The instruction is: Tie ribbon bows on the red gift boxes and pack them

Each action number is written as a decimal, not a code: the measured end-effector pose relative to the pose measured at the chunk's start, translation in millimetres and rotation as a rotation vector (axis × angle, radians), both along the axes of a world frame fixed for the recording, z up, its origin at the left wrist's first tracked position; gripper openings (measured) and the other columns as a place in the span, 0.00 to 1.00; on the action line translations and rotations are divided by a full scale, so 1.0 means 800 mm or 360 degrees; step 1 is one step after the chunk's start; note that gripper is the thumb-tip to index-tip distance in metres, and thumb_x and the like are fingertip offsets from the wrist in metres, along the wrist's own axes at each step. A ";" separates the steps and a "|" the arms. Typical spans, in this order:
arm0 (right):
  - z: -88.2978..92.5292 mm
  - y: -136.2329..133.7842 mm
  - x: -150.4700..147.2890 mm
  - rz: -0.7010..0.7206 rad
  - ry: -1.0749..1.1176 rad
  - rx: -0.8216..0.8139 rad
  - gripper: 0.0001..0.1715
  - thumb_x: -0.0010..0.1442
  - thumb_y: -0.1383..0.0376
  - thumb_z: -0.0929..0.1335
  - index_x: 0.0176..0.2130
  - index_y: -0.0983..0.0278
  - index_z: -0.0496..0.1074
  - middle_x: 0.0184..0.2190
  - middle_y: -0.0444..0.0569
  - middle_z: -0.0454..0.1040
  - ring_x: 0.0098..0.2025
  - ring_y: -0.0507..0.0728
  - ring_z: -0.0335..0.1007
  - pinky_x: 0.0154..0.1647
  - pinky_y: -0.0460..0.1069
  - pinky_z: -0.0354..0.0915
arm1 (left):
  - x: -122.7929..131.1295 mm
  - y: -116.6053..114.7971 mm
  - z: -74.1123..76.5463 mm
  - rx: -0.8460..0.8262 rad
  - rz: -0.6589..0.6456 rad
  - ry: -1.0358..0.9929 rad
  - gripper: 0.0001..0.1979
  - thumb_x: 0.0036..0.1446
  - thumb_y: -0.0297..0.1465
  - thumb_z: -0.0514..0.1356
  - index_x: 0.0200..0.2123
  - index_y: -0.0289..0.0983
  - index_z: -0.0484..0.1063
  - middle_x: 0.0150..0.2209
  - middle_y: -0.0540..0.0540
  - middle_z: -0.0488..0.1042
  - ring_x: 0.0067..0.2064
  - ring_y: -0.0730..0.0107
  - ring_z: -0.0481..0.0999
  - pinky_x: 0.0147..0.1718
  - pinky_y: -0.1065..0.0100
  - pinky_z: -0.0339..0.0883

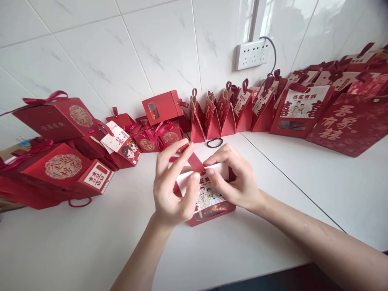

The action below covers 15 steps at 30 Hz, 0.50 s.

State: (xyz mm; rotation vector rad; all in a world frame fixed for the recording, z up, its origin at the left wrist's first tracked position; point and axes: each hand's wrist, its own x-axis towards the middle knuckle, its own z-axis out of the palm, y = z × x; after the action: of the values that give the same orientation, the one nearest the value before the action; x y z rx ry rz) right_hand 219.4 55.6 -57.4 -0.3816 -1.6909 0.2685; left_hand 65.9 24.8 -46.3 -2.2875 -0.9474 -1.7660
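Note:
A red gift box with a white printed front, a cartoon couple and a clear window stands upright on the table between my hands. Something shiny in red and gold shows behind the window. From its top rises a flat red ribbon. My left hand is curled at the box's left side, its thumb at the ribbon's base and its fingertips close around the ribbon. With thumb and forefinger, my right hand pinches the top edge of the box just right of the ribbon. The palms hide parts of both box sides.
Behind the box lies a black elastic loop. Triangular red boxes line the tiled wall, and more ribbon-tied red boxes are stacked at left. Large red bags crowd the right. A white power strip hangs on the wall.

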 end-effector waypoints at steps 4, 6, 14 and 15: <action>0.001 -0.001 0.000 0.0027 -0.0003 0.0014 0.06 0.58 0.71 0.66 0.39 0.63 0.69 0.27 0.45 0.68 0.28 0.52 0.61 0.28 0.49 0.62 | -0.001 0.000 -0.002 -0.0020 -0.0067 -0.0025 0.26 0.56 0.24 0.58 0.59 0.40 0.66 0.58 0.40 0.63 0.52 0.54 0.73 0.38 0.63 0.79; 0.000 0.000 -0.001 0.0028 0.0001 0.0023 0.05 0.59 0.71 0.66 0.37 0.63 0.70 0.27 0.46 0.69 0.29 0.53 0.62 0.29 0.49 0.63 | -0.001 0.001 -0.002 -0.0033 -0.0087 -0.0032 0.26 0.57 0.24 0.57 0.59 0.40 0.65 0.59 0.40 0.62 0.50 0.56 0.74 0.36 0.63 0.80; -0.001 0.002 -0.001 0.0008 0.0006 0.0030 0.04 0.59 0.72 0.66 0.36 0.63 0.69 0.27 0.46 0.71 0.30 0.52 0.64 0.30 0.49 0.63 | 0.005 0.001 0.000 -0.0072 -0.0078 -0.0156 0.26 0.58 0.23 0.58 0.59 0.40 0.62 0.55 0.39 0.67 0.59 0.53 0.68 0.34 0.69 0.79; -0.001 0.002 -0.001 0.0002 0.0004 0.0033 0.04 0.59 0.71 0.66 0.35 0.63 0.68 0.27 0.45 0.70 0.30 0.52 0.64 0.30 0.49 0.63 | 0.006 0.001 0.001 -0.0086 -0.0098 -0.0199 0.25 0.58 0.22 0.58 0.58 0.40 0.62 0.54 0.39 0.68 0.59 0.53 0.68 0.34 0.69 0.79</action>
State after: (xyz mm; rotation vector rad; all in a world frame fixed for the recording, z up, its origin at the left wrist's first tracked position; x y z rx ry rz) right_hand 218.4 57.1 -58.3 -0.3647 -1.6904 0.2517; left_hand 70.6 25.6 -45.9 -2.2845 -0.9655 -1.9526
